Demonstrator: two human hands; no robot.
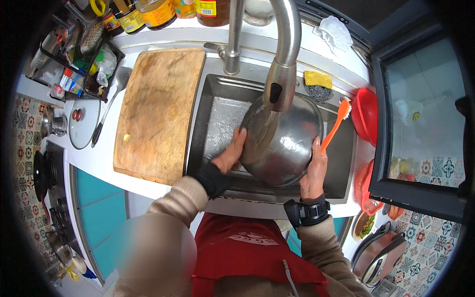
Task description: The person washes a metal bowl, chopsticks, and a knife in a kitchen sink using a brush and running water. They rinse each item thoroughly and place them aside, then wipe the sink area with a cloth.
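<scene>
Both my hands hold a round, shiny dark metal vessel [285, 152] over the sink [228, 120], below the steel faucet [280, 85]. My left hand [232, 150] is at its left side, the fingers partly hidden. At the right rim is my right hand [314, 172], thumb side up. What looks like a stream of water falls from the spout onto the metal. An orange-handled dish brush [336, 126] slants past my right fingertips. Its lower handle end is hidden there, so I cannot tell whether my fingers grip it. The sink floor is wet.
Left of the sink lies a wooden cutting board [157, 111] with a small yellow piece [127, 137]. A yellow sponge [318, 79] and steel wool [319, 92] sit behind the sink. Red plastic basins [363, 117] and an open window frame [378, 111] stand right. Jars [156, 13] line the back.
</scene>
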